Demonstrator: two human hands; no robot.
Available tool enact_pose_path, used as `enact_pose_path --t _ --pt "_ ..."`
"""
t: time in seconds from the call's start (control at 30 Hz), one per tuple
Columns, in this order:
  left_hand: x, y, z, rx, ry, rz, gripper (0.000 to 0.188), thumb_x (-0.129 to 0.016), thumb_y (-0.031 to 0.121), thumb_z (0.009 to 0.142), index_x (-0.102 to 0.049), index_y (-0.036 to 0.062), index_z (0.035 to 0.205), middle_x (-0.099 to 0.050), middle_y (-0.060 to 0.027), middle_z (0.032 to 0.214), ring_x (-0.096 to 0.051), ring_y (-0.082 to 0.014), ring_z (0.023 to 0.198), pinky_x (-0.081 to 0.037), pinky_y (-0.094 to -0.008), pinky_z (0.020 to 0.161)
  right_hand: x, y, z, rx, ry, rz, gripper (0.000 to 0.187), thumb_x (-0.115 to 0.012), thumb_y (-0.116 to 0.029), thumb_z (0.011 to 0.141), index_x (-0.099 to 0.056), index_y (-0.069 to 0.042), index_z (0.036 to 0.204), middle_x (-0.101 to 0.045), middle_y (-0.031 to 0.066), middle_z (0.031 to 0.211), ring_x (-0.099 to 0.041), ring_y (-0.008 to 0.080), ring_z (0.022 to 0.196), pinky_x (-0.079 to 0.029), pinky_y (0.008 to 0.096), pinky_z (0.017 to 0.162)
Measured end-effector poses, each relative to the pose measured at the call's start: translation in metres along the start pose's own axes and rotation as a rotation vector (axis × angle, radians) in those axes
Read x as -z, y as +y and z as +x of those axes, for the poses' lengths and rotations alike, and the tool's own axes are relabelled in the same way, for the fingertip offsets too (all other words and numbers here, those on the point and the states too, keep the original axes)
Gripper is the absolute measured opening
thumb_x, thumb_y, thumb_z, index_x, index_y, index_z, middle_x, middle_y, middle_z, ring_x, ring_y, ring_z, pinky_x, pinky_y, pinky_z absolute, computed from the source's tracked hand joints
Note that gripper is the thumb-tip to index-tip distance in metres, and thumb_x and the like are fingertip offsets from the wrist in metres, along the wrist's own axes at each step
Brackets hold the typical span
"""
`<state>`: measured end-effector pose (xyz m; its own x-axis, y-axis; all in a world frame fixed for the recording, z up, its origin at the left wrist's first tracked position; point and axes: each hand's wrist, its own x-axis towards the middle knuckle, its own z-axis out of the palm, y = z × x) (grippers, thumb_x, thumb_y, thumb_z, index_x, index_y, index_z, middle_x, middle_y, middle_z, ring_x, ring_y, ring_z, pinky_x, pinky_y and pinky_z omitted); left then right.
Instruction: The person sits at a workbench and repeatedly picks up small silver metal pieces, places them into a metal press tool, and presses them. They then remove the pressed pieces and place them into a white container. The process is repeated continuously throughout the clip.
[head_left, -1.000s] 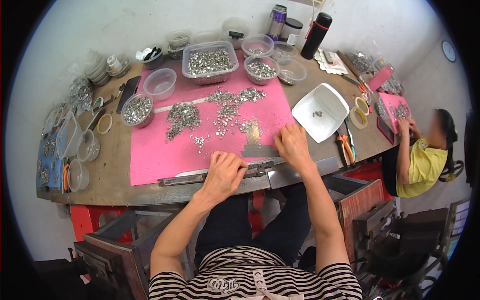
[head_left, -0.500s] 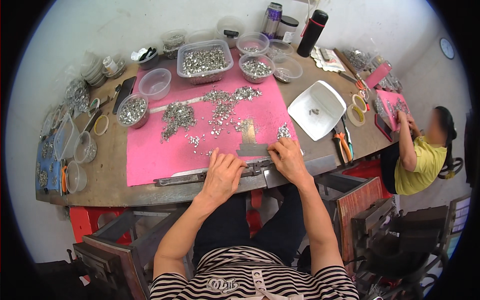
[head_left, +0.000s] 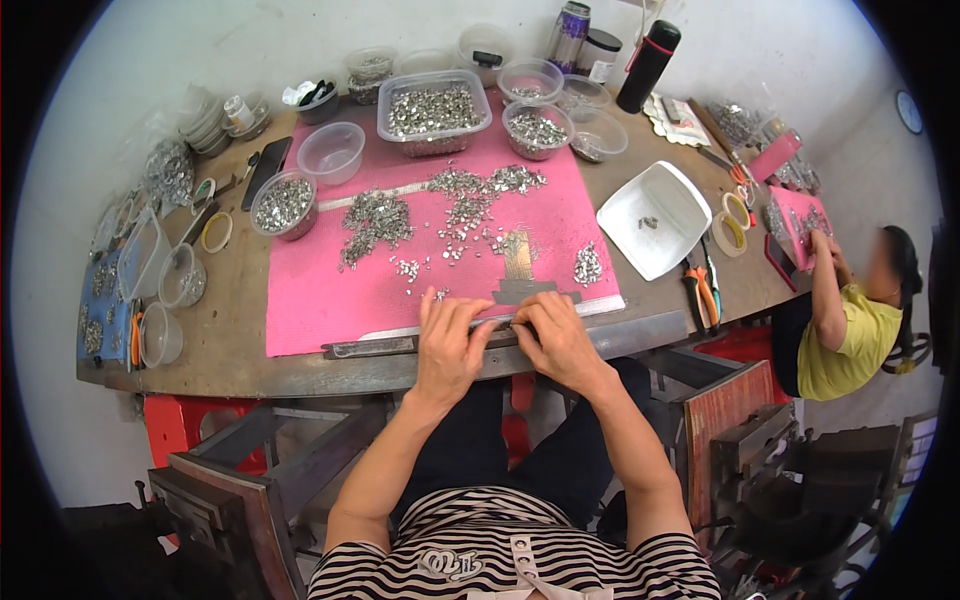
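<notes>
Both hands rest at the near edge of the pink mat (head_left: 330,300), the left hand (head_left: 450,340) and the right hand (head_left: 555,335) with fingers curled down on a long metal strip (head_left: 385,346), pinching something too small to tell. Loose piles of small metal parts (head_left: 375,215) lie further back within reach, probably for easy picking, with bare mat between; the white tray (head_left: 655,215) sits just beside the mat's right edge.
</notes>
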<state>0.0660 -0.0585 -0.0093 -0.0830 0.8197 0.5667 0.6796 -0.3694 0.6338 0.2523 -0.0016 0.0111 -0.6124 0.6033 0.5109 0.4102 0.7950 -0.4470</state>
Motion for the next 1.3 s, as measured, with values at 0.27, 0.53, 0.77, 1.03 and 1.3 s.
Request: enact_pose_path --t 0.27,0.53,0.77,1.03,1.3 --pt "0.045 -0.021 -0.015 -0.004 0.012 0.162 0.024 -0.076 0.014 0.088 -0.068 0.0079 0.11 -0.065 -0.007 0.101 -0.06 -0.026 0.101 -0.034 -0.0524 0.109 -0.007 -0.008 0.001 0.125 -0.078 -0.191 0.016 -0.07 -0.001 0.083 -0.062 -0.001 0.097 -0.058 0.0105 0.093 -0.058 0.0284 0.09 -0.045 0.0406 0.082" --pt "0.058 -0.032 -0.033 -0.006 -0.097 0.234 0.045 -0.084 0.036 0.078 -0.068 0.0082 0.11 -0.058 -0.0065 0.105 -0.053 -0.0262 0.103 -0.035 -0.0434 0.094 -0.011 -0.005 -0.004 -0.123 0.032 0.11 0.019 -0.075 -0.001 0.084 -0.068 0.0 0.103 -0.067 0.0124 0.099 -0.061 0.0305 0.092 -0.048 0.0404 0.082" --pt "0.07 -0.033 -0.024 -0.008 -0.151 0.197 0.035 -0.082 0.031 0.081 -0.07 0.0096 0.106 -0.059 -0.0045 0.099 -0.054 -0.0249 0.098 -0.033 -0.0432 0.094 -0.024 -0.008 -0.011 -0.174 0.146 0.168 0.022 -0.076 0.003 0.082 -0.069 -0.001 0.102 -0.067 0.0124 0.099 -0.061 0.0314 0.092 -0.049 0.0396 0.083" --pt "0.081 -0.071 0.017 0.069 -0.057 0.341 0.008 -0.073 0.014 0.088 -0.072 0.0117 0.096 -0.064 -0.0024 0.089 -0.057 -0.0232 0.093 -0.032 -0.0464 0.099 -0.053 -0.018 0.051 0.017 0.065 0.029 0.012 -0.073 -0.003 0.086 -0.071 -0.005 0.097 -0.061 0.0086 0.091 -0.058 0.0279 0.088 -0.043 0.0393 0.08" --pt "0.063 -0.072 0.019 0.045 -0.047 0.483 0.009 -0.076 0.016 0.086 -0.073 0.0134 0.094 -0.063 -0.0017 0.089 -0.056 -0.0237 0.094 -0.031 -0.0517 0.101 -0.087 -0.012 0.069 0.022 -0.035 -0.122 0.011 -0.073 -0.011 0.086 -0.068 -0.005 0.093 -0.057 0.0095 0.091 -0.055 0.0295 0.093 -0.042 0.0432 0.083"
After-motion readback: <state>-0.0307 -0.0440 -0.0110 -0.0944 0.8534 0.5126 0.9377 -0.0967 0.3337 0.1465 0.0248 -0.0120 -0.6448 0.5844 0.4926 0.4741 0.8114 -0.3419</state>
